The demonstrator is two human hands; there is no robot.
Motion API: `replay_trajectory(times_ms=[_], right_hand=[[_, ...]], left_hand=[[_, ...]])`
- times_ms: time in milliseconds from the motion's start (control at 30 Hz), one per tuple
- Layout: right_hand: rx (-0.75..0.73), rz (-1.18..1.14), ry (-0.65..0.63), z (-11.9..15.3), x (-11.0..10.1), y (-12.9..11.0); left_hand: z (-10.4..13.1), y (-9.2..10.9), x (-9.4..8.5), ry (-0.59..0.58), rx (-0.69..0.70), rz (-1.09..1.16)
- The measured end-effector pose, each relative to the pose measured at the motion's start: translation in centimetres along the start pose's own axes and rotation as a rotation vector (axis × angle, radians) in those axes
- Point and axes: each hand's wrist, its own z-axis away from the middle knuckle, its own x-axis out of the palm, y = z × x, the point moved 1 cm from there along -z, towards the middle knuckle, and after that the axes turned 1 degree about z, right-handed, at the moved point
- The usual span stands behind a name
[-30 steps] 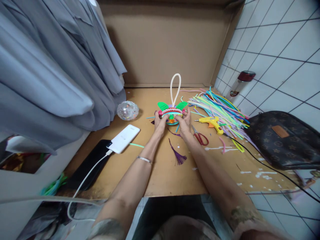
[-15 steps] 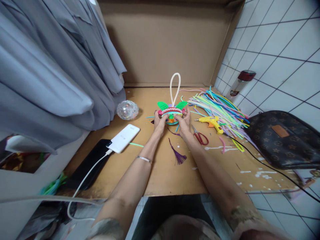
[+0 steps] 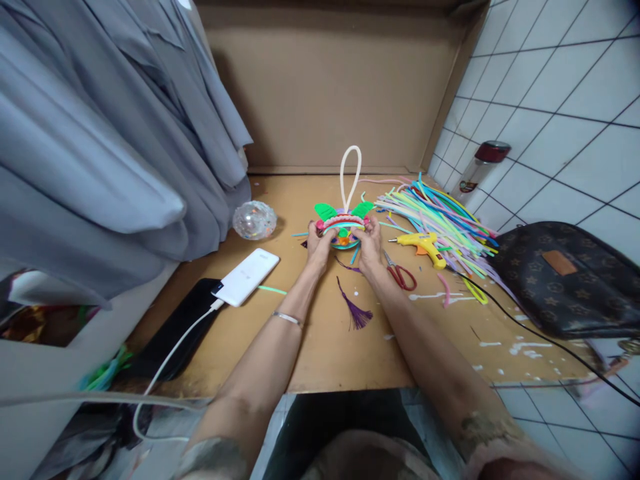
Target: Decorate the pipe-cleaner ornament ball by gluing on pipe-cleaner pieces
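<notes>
A colourful round craft piece [image 3: 344, 222] with two green ear-like parts and an upright white loop [image 3: 351, 175] is held between both hands over the table. My left hand [image 3: 319, 245] grips its left side, thumb on the front. On the right side, my right hand [image 3: 370, 244] is closed round the edge. A purple tassel [image 3: 358, 313] lies on the table below the piece. Red-handled scissors [image 3: 402, 276] rest just right of my right hand, beside a yellow glue gun [image 3: 424, 247].
Many pipe cleaners [image 3: 440, 217] are heaped at the back right, near a bottle [image 3: 477, 172] and a dark patterned bag [image 3: 570, 280]. Left are a clear ball [image 3: 255, 221], a white power bank [image 3: 249, 276] with a cable, a black case [image 3: 180, 333] and grey cloth [image 3: 110, 147].
My right thumb has shifted slightly rightward along the front of the piece. Otherwise the hands and objects look almost the same.
</notes>
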Motion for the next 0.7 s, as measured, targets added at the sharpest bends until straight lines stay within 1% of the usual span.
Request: replay_trajectory(times_ms=[133,300,433,600,700], right_hand=[[0.017,-0.002,-0.013,-0.02,-0.02,-0.26],[0.032,-0.022,0.025,-0.01,0.01,-0.45],[0.022,-0.028,0.04,0.01,0.04,-0.45],[-0.011,0.012,0.01,-0.23,-0.12,-0.21],[-0.015,0.018,0.015,-0.45,-0.25,-0.12]], left_hand=[[-0.14,-0.2,-0.04,-0.008,0.004,0.019],[-0.24,-0.35,-0.14,-0.015,0.006,0.011],[-0.11,-0.13,-0.04,-0.017,-0.002,0.014],[0.07,0.19,0.21,-0.029,-0.008,0.025],[0.05,0.14,0.22,-0.033,-0.009,0.035]])
